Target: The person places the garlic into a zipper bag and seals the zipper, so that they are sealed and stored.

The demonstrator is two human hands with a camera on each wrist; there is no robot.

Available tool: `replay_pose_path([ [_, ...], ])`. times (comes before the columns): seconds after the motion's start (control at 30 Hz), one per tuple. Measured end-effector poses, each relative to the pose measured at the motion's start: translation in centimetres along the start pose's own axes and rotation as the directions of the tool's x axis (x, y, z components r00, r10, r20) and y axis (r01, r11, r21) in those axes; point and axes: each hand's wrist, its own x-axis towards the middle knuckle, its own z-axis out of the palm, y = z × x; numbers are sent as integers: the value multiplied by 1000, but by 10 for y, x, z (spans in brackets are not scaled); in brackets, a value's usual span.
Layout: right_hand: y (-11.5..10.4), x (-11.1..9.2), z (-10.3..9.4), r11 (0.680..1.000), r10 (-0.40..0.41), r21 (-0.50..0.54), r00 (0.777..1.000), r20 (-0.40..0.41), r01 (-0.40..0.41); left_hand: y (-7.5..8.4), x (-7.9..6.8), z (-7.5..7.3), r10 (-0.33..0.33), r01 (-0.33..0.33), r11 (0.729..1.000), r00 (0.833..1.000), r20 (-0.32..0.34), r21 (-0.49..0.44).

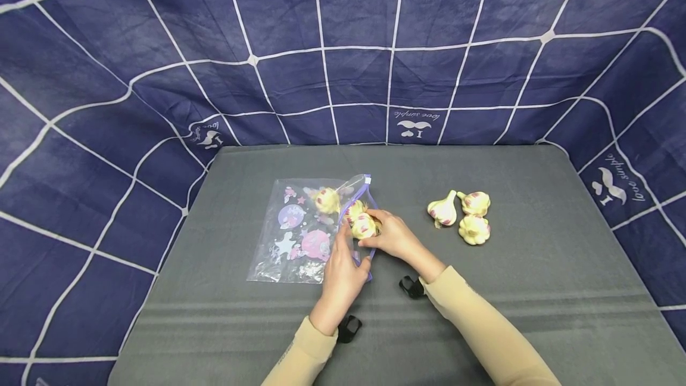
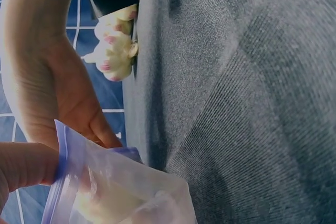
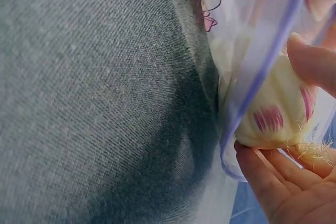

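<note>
A clear zip bag (image 1: pixel 273 255) with a purple zip edge and pastel prints lies on the grey table. Its mouth faces right. My left hand (image 1: pixel 345 270) grips the near side of that mouth; in the left wrist view the thumb (image 2: pixel 29 165) presses on the zip edge (image 2: pixel 62 153). My right hand (image 1: pixel 395 236) holds a garlic bulb (image 1: pixel 364 227) at the opening, thumb on one side and fingers on the other. Seen from the right wrist, this bulb (image 3: pixel 278 103) is partly behind the zip edge. One garlic bulb (image 1: pixel 327 201) lies inside the bag, another (image 1: pixel 355 209) just within the mouth.
To the right on the table, three more bulbs sit close together: one with a long stem (image 1: pixel 443 209), one behind (image 1: pixel 474 203) and one in front (image 1: pixel 474 229). Blue cloth (image 1: pixel 364 76) with white lines surrounds the table's back and sides.
</note>
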Motion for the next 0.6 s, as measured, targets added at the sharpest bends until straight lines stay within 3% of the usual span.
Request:
replay_pose_path([
  [0.6, 0, 19, 13, 998, -46, -51, 998, -31, 44, -2, 3, -4, 48, -48, 999, 999, 14, 2],
])
